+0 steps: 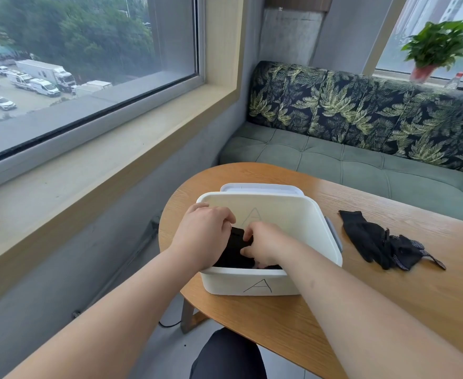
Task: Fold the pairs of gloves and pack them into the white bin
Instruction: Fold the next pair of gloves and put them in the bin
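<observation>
A white bin marked with an "A" stands on the wooden table. Both my hands reach down into it. My left hand and my right hand grip a folded black glove pair inside the bin, fingers curled over its top edge. Something pinkish shows low in the bin under my right hand. Another black pair of gloves lies loose and crumpled on the table, right of the bin.
The bin's lid lies just behind it. A green bench with leaf-print cushions runs behind the table. A potted plant and a bottle stand on the far sill. A large window is on the left.
</observation>
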A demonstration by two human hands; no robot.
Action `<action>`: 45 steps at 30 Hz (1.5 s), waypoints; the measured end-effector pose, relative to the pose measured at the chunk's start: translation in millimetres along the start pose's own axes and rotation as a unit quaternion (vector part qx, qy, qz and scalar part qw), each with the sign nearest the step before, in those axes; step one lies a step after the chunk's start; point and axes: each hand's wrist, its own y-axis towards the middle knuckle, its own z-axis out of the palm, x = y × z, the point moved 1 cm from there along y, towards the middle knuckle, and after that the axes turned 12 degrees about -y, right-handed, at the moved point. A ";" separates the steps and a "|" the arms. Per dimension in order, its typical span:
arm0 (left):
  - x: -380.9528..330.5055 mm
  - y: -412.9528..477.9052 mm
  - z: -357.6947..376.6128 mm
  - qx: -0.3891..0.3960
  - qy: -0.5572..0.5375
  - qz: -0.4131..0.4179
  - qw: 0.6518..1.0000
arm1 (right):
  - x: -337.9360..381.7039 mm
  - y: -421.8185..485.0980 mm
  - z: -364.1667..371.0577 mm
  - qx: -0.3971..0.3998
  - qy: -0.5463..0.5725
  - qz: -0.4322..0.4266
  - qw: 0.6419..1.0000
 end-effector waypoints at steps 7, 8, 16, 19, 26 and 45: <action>0.4 0.4 -0.2 0.006 -0.009 -0.013 1.000 | 3.4 3.8 2.9 -0.099 -0.097 -0.059 0.989; 0.3 0.7 0.1 0.006 -0.009 -0.014 1.000 | 3.9 4.0 2.4 -0.098 -0.083 -0.080 0.988; 1.8 0.9 1.7 0.004 -0.009 -0.015 1.000 | 9.2 10.1 8.4 -0.019 -0.158 -0.099 0.982; 2.8 1.8 2.2 0.007 -0.004 -0.011 1.000 | 11.9 10.2 7.5 0.001 -0.179 -0.109 0.978; -1.7 -1.4 -3.2 -0.006 -0.034 -0.013 0.999 | -3.5 -14.8 -20.5 0.004 -0.108 -0.123 0.986; -100.8 -8.0 9.4 0.066 0.004 0.099 0.993 | -99.8 -95.3 -60.8 -0.230 0.009 -0.027 0.973</action>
